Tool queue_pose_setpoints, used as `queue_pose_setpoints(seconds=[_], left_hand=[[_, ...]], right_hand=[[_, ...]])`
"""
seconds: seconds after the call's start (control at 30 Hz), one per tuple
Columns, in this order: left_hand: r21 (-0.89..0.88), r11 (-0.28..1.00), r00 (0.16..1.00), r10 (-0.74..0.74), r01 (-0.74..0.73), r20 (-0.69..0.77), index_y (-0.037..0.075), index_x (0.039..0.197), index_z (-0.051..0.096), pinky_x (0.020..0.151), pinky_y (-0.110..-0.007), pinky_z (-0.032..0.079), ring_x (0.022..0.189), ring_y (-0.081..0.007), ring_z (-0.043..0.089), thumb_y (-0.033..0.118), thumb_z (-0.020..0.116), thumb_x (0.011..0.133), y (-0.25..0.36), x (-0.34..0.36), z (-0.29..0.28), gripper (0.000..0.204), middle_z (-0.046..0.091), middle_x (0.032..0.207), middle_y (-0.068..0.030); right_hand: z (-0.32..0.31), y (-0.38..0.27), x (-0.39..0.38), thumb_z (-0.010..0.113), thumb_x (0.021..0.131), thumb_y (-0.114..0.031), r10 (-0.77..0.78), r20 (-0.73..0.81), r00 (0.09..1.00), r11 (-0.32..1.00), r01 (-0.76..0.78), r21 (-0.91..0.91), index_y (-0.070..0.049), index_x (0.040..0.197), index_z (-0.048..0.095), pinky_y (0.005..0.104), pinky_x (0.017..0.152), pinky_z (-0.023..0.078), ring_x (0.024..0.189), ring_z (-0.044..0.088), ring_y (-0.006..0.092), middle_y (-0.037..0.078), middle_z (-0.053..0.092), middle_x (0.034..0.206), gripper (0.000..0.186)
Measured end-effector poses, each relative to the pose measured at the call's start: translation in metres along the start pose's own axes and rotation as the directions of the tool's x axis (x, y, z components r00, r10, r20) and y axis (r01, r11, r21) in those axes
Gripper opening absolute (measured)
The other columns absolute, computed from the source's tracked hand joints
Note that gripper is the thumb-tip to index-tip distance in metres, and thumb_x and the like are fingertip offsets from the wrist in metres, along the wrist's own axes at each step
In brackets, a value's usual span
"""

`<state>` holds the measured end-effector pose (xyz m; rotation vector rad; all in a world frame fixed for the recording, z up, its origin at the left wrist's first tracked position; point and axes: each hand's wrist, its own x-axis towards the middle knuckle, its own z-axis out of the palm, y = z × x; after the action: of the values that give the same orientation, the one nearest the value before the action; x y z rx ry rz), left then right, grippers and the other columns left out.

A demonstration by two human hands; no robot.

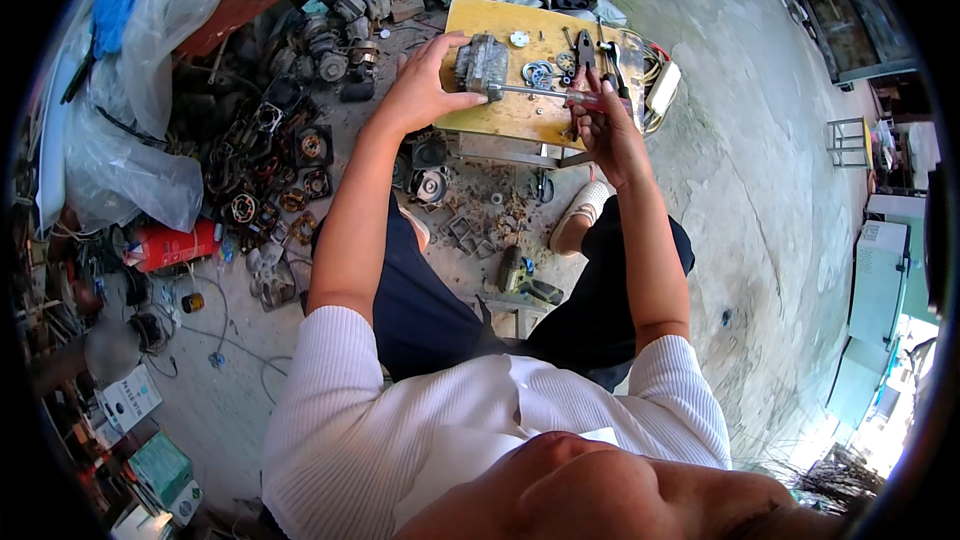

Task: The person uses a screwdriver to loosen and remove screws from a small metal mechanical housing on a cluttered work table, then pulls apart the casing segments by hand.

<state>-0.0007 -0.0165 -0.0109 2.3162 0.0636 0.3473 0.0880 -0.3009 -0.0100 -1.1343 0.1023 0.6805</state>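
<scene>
A cracked grey concrete floor [760,210] spreads around a small yellow rectangular surface [500,120], with a pale box-shaped cabinet [880,265] at right and bright white light [915,335] glaring beside it.

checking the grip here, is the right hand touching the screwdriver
Touching: the head view shows the right hand gripping the screwdriver by its reddish handle.
</scene>
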Motion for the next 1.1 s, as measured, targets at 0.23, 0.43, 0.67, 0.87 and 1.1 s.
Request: queue_pose_setpoints(seconds=[0.23,0.43,0.67,0.87,1.1], left_hand=[[-0.005,0.994,0.991,-0.113,0.113,0.077,0.012,0.138,0.047,0.106,-0.044,0.038,0.131,-0.035,0.045,0.036,0.088,0.061,0.002,0.009,0.002,0.091,0.05,0.141,-0.015],[0.031,0.999,1.0,0.012,-0.011,-0.027,0.018,0.14,0.049,0.114,-0.059,0.013,0.133,-0.0307,0.041,0.044,0.088,0.056,-0.015,0.013,0.013,0.095,0.053,0.138,-0.0122],[0.118,0.993,0.987,0.018,0.001,-0.16,0.014,0.133,0.054,0.11,-0.047,0.023,0.126,-0.0302,0.046,0.045,0.088,0.055,-0.002,0.014,0.021,0.091,0.056,0.13,-0.0125],[0.166,0.986,0.982,0.007,0.025,-0.189,0.013,0.133,0.054,0.109,-0.041,0.029,0.126,-0.0305,0.046,0.046,0.088,0.057,-0.001,0.013,0.023,0.09,0.056,0.129,-0.0146],[0.192,0.98,0.983,-0.022,0.058,-0.181,0.012,0.133,0.054,0.109,-0.041,0.028,0.127,-0.0312,0.045,0.049,0.087,0.056,-0.004,0.009,0.022,0.091,0.055,0.131,-0.0142]], right_hand=[[0.001,-0.004,-0.004,0.058,0.097,-0.04,-0.043,0.011,0.999,0.998,0.043,-0.047,-0.013,0.137,0.053,0.02,0.066,0.055,0.073,0.065,0.0074,0.002,0.068,0.096,0.048],[0.004,0.003,0.001,0.063,0.094,-0.042,-0.31,-0.134,0.941,0.922,0.264,-0.283,-0.007,0.108,0.053,0.0235,0.062,0.054,0.075,0.066,0.0114,0.006,0.067,0.095,0.039],[0.005,0.004,0.009,0.05,0.101,-0.037,-0.441,-0.149,0.885,0.892,0.413,-0.187,-0.004,0.123,0.05,0.0265,0.067,0.054,0.083,0.066,0.0133,0.011,0.066,0.107,0.04],[0.0,-0.001,0.018,0.056,0.1,-0.025,-0.472,-0.147,0.869,0.875,0.482,0.045,-0.002,0.128,0.047,0.0336,0.094,0.052,0.106,0.064,0.0229,0.016,0.062,0.118,0.037],[-0.005,0.002,0.021,0.062,0.095,-0.015,-0.454,-0.109,0.884,0.858,0.467,0.216,0.0,0.126,0.045,0.0386,0.101,0.05,0.109,0.063,0.0237,0.013,0.063,0.111,0.038]])
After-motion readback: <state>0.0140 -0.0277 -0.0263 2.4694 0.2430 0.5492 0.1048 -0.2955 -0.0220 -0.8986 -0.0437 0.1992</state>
